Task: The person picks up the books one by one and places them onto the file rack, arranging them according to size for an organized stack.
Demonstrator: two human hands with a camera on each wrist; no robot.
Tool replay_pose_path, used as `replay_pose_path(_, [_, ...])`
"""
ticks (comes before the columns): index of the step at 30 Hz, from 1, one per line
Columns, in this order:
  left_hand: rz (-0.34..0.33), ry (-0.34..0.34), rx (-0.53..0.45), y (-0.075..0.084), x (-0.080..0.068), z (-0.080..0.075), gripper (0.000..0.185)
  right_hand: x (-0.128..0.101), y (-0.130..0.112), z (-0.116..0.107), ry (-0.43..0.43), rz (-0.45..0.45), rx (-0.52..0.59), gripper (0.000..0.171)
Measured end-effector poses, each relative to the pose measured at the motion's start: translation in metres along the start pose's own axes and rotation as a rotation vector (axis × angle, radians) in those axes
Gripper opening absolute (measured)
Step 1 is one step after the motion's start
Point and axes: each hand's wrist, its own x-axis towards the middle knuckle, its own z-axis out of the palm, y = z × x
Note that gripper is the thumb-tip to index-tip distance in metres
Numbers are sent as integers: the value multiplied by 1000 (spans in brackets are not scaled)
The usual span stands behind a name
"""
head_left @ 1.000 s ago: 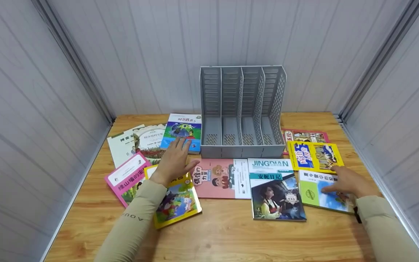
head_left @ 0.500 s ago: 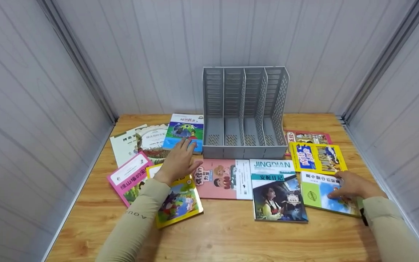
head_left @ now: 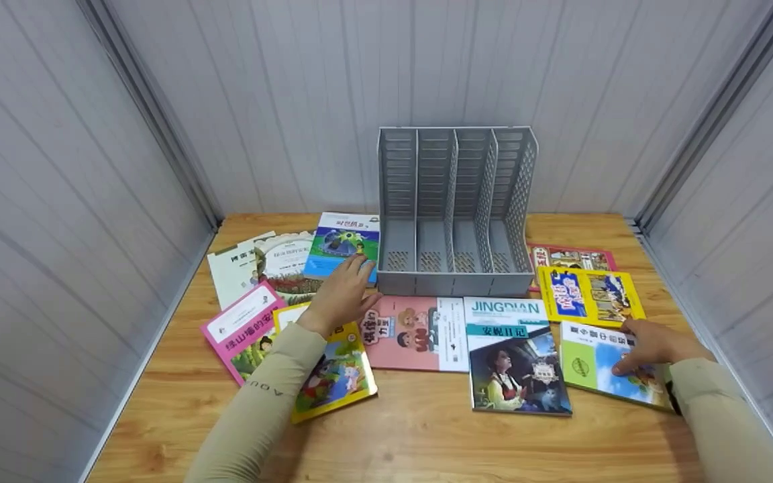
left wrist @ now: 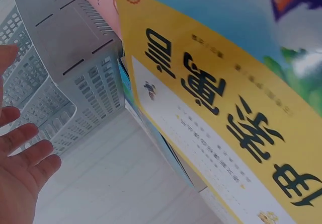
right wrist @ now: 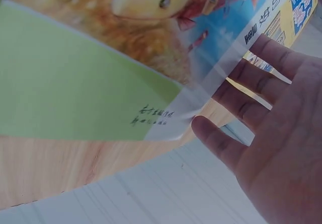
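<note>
Pale panelled walls are closing in a wooden bench [head_left: 427,429] on three sides, and a grey four-slot file rack [head_left: 455,211] is standing upright at the far middle. From the head view, books are lying flat all around the rack's front. The left hand [head_left: 343,295] is reaching far and right with fingers straight, its tips touching the near edge of a blue and green book [head_left: 343,245] just left of the rack. Its sleeve is crossing a yellow picture book [head_left: 333,376], with a pink-edged book [head_left: 239,325] to the left. The right hand [head_left: 655,343] is resting flat, fingers relaxed, on a green and blue book [head_left: 594,362] at the near right, beside a dark-cover book [head_left: 517,376] marked JINGDIAN.

At the left wrist, the left hand [left wrist: 22,176] is showing spread, relaxed fingers, holding nothing, near the rack [left wrist: 65,83], with the yellow book [left wrist: 226,108] filling the frame.

At the right wrist, the right hand's fingers [right wrist: 251,88] are lying straight along the green and blue book's [right wrist: 75,83] edge, touching it, not curling round it.
</note>
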Motion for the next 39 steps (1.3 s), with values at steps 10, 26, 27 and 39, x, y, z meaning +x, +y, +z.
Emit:
replay_pose_path(10, [-18,10,-23,12,17,8,52,0,4,1,-48,72,-12,134])
replay_pose_path(26, [13,-92,36,34,47,26,36,1,0,-4,-49,125,-23,109])
replay_pose_path(27, [15,-107,45,35,49,28,37,0,0,-4,-47,116,-23,104])
replay_pose_path(39, [45,-158,128,34,61,44,35,-6,-1,-10,21,35,-59,110])
